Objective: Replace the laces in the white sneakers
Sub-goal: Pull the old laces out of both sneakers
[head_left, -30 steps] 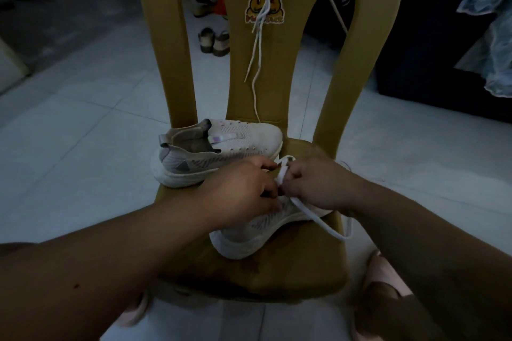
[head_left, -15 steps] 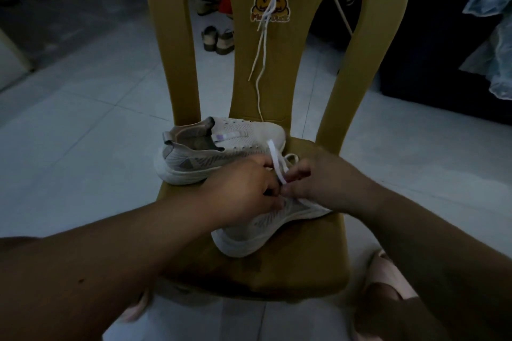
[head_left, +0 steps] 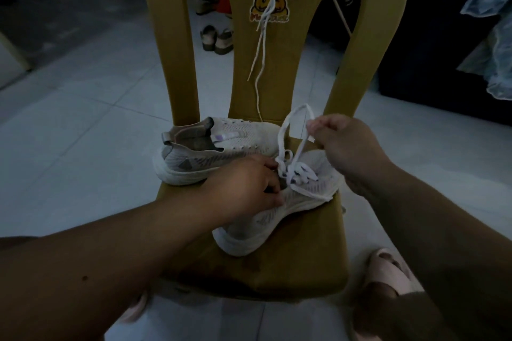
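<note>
White knit on both sneakers, sat on the seat of a yellow plastic chair, mid-frame. The near sneaker lies at centre w/ a flat white lace part-threaded through its eyelets. The far sneaker sits just behind it, up & left, w/ no lace showing in it.

The right hand, centre-right, has its grip pressed together on the lace: thumb & fingertips pinch a loop that stands up above the eyelets. The left hand has its grip curled on the near sneaker's upper beside the eyelets, pinning it down. Can't tell if it also nips the lace.

Handling, as I'd judge it: the lace is limp & light, so it can be pulled but not pushed. Best taken at the stiff tip to feed a hole, then close to the eyelet to draw slack. The sneaker looks light w/ a squashy mesh, and prob. skids on slick plastic, so hold it by the eyelet row or sole, not the soft toe.

A spare lace hangs down the chair back, upper centre, prob. for the far sneaker.
</note>
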A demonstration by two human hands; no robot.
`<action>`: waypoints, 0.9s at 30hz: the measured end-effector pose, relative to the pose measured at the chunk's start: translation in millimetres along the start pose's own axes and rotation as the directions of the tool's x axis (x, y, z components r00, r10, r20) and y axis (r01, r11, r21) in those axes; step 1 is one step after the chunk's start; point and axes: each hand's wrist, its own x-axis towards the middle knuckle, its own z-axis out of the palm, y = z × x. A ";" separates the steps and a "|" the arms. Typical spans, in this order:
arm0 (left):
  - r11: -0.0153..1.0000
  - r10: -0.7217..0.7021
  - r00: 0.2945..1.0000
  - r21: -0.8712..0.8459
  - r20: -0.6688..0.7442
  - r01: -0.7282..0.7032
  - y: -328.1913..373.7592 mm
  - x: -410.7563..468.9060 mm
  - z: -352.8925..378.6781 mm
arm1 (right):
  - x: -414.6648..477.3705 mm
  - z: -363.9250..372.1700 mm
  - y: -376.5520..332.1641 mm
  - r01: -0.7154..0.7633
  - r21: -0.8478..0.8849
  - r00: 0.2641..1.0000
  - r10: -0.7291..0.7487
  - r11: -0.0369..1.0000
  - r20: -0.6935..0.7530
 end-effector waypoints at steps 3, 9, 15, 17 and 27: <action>1.000 -0.001 1.000 0.028 -0.029 0.001 1.8 -0.1 0.0 | -4.1 3.4 8.6 0.114 -0.425 0.936 0.047 0.898 0.349; 0.999 0.014 0.998 0.031 -0.055 -0.012 3.0 -2.9 1.5 | -5.0 14.1 19.6 0.294 -0.489 0.892 -0.052 0.821 0.450; 0.999 0.033 0.998 -0.003 -0.045 -0.033 2.6 -5.4 -1.5 | -4.9 24.8 24.5 0.470 -0.588 0.879 -0.293 0.659 0.375; 0.999 0.036 0.999 0.017 -0.039 -0.035 3.4 -6.0 -2.0 | -4.1 21.1 20.9 0.506 -0.601 0.858 -0.284 0.619 0.429; 1.000 0.017 1.000 0.007 0.016 -0.017 3.1 -5.5 -5.1 | 0.6 5.9 -1.7 0.267 -0.111 0.948 -0.282 0.957 -0.146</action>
